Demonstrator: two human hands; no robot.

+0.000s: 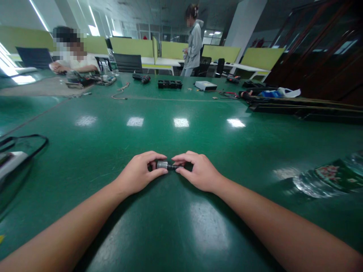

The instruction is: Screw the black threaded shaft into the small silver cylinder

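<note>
A small part with a grey metal cylinder [162, 164] at one end and a thin, dark, ribbed shaft [171, 166] at the other lies sideways between my hands, at or just above the green tabletop. My left hand [143, 169] grips the thick grey end between thumb and fingers. From the other side, my right hand [198, 170] has its thumb and fingers closed around the thin shaft end. The fingertips hide both tips of the part.
A clear plastic bottle [326, 177] lies at the right. Black cable [39, 136] and a white device [13, 162] sit at the left. Further back are a black block [170, 84], a white box [205, 86] and long dark strips [300, 107]. One person sits back left; another stands behind.
</note>
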